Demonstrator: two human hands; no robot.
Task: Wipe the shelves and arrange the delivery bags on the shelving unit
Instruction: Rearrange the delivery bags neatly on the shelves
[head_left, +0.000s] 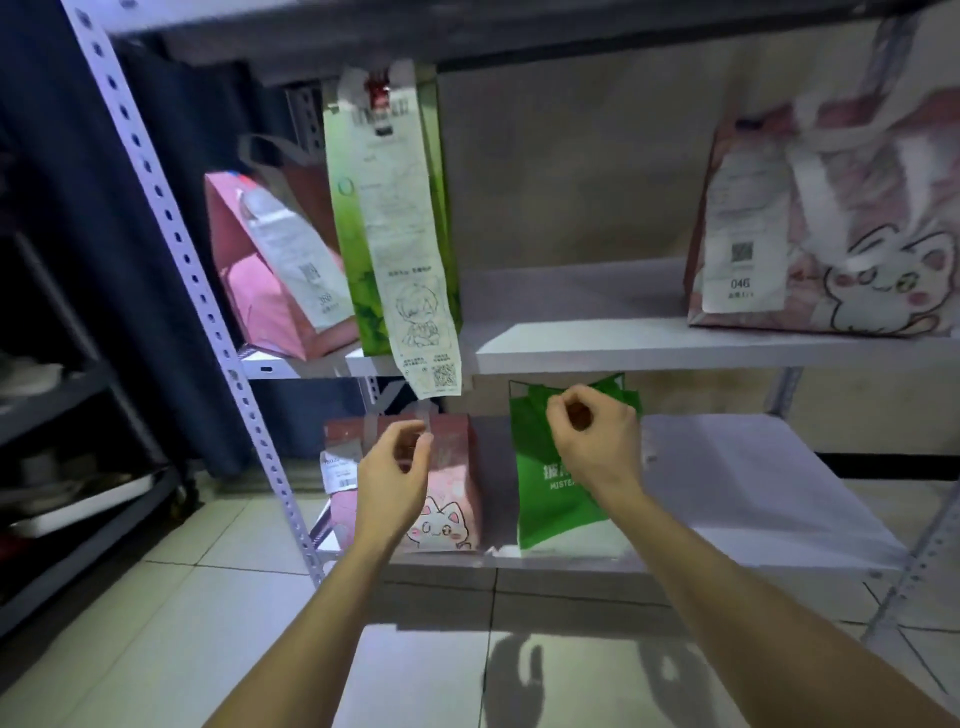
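Two hands: your left hand (395, 467) and right hand (589, 441), grips half-curled, holding nothing.
Risk: snagging the long receipt (405, 249) topples its green bag (431, 208).

Bare forearms, no sleeves; hands (395, 470) ungloved, ringless.

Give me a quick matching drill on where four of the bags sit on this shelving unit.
Things:
1. tall green bag with long receipt
2. big pink cat bag tagged 046
3. small pink cat bag
4. green fabric bag

Places:
A. lower shelf, left, behind the left hand
B. upper shelf, far right
C. lower shelf, behind the right hand
D. upper shelf, left of centre

Pairs: 1-D, 2-B, 3-A, 4-C
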